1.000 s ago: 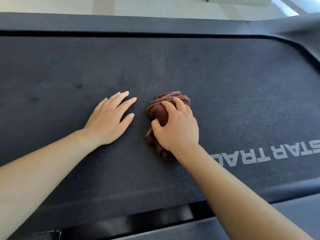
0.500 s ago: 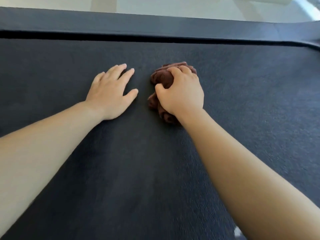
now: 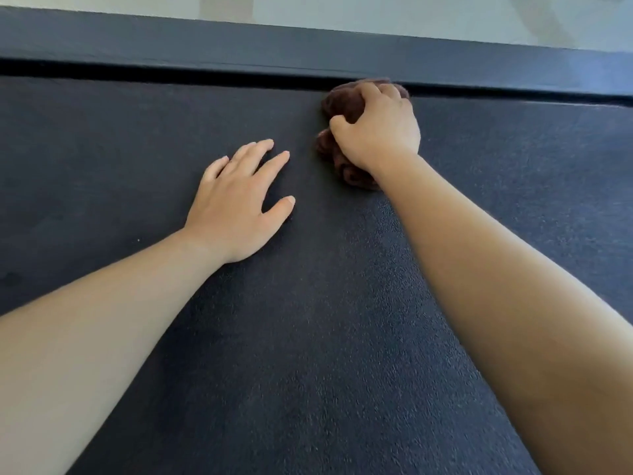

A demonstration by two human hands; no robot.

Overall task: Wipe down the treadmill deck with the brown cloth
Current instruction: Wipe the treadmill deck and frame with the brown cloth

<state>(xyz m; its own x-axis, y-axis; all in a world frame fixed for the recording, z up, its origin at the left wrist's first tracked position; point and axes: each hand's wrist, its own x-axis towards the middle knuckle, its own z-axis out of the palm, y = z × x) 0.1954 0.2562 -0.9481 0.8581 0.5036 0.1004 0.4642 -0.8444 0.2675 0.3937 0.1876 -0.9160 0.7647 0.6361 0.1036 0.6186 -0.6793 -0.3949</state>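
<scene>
While the brown cloth sits bunched at the far edge of the treadmill deck, touching the dark side rail, the right hand grips it with curled fingers. The left hand rests flat, fingers spread, on the belt nearby. A wiping stroke seems to be at its far end; next should come a pull back over unwiped belt. Pale floor shows beyond.

We've got the dark, textured treadmill deck filling our view. Up at one o'clock the brown cloth sits bunched on it, tight against the groove below the side rail. At ten o'clock our left hand lies flat, fingers spread.
</scene>
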